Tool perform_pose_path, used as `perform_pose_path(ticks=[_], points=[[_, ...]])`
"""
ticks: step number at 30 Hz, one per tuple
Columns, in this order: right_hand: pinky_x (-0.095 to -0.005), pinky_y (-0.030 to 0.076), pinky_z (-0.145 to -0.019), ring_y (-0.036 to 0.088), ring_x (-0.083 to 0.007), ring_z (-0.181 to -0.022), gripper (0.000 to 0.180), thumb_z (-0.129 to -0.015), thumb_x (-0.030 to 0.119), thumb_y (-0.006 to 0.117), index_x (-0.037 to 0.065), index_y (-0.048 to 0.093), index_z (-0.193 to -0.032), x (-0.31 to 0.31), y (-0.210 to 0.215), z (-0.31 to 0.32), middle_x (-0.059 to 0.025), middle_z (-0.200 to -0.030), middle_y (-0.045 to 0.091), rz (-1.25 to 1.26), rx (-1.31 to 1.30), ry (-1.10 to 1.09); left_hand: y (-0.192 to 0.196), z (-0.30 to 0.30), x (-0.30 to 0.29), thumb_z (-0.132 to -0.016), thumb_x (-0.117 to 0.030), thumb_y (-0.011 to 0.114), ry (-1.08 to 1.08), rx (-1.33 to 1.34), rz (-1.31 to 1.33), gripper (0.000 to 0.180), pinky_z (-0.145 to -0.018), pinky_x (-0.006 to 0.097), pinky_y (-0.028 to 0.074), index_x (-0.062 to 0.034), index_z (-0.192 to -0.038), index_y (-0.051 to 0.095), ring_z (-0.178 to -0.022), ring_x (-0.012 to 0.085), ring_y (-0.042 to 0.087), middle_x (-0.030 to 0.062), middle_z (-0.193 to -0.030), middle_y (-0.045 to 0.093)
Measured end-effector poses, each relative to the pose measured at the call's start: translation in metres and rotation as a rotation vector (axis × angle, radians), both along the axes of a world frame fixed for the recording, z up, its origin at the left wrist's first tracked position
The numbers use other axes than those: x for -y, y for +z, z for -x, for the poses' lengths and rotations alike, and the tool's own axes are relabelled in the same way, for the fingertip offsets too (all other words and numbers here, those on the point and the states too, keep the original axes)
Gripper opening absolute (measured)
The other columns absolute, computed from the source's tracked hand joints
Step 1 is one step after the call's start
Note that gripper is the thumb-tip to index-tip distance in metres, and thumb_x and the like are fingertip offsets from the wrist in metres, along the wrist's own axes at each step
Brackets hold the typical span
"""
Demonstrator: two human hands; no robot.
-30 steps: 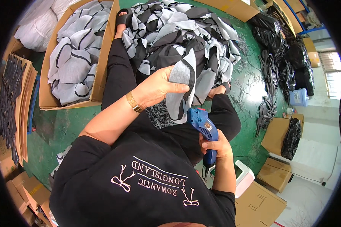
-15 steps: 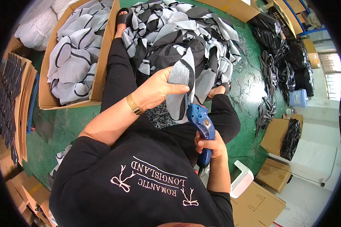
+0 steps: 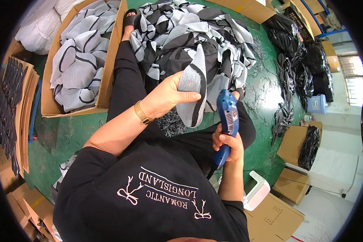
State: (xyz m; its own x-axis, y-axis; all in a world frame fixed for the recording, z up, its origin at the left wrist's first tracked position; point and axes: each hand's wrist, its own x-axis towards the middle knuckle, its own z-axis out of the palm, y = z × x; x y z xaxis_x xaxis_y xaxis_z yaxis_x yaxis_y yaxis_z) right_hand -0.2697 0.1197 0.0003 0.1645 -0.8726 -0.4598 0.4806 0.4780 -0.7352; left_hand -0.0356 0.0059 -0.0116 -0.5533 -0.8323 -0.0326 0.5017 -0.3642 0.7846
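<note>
My left hand (image 3: 165,97) is closed on a small grey fabric piece (image 3: 189,82), thumb lying over its front. A black band runs along the piece's right edge, and its pointed top sticks up above my fingers. In my right hand (image 3: 230,146) is a blue electric cutter (image 3: 230,115), gripped by its lower handle. The cutter's slim grey tip points up and away, to the right of the fabric and apart from it. Beyond both hands lies a large heap of grey and black fabric pieces (image 3: 189,28) between my outstretched legs.
On the left stands an open cardboard box (image 3: 105,86) filled with grey black-edged pieces. Dark trimmings (image 3: 167,123) lie on the green floor (image 3: 84,135). Black plastic bags (image 3: 288,40), a light blue bucket (image 3: 317,104) and a white stool (image 3: 259,191) stand on the right.
My right hand has drawn the cutter away from the fabric's edge, rightward, and its tip now points up. The fabric piece has barely shifted in my left hand.
</note>
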Motion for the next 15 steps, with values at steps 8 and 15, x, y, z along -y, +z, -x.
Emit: perform_pose_path(ticks=[8,15], points=[[-0.0291,0.048,-0.052,0.054,-0.0158,-0.058,0.031,-0.07,0.007,0.07,-0.003,0.055,-0.095,0.005,0.012,0.009,-0.007,-0.07,0.054,0.108,-0.262,-0.053,-0.008,0.005,0.0,-0.093,-0.012,0.057,0.054,-0.086,-0.114,0.028,-0.087,0.027,0.047,-0.003,-0.12,0.053,-0.1,0.0103,0.059,0.0024,-0.112,0.062],[-0.0275,0.049,-0.053,0.057,-0.0144,-0.058,0.03,-0.072,0.004,0.072,-0.004,0.057,-0.097,0.003,0.01,0.009,-0.0062,-0.076,0.059,0.125,-0.394,-0.026,-0.018,0.007,0.001,-0.088,-0.005,0.061,0.104,-0.041,-0.196,0.022,-0.084,0.029,0.049,-0.0029,-0.11,0.059,-0.092,0.0123,0.062,0.0034,-0.103,0.065]])
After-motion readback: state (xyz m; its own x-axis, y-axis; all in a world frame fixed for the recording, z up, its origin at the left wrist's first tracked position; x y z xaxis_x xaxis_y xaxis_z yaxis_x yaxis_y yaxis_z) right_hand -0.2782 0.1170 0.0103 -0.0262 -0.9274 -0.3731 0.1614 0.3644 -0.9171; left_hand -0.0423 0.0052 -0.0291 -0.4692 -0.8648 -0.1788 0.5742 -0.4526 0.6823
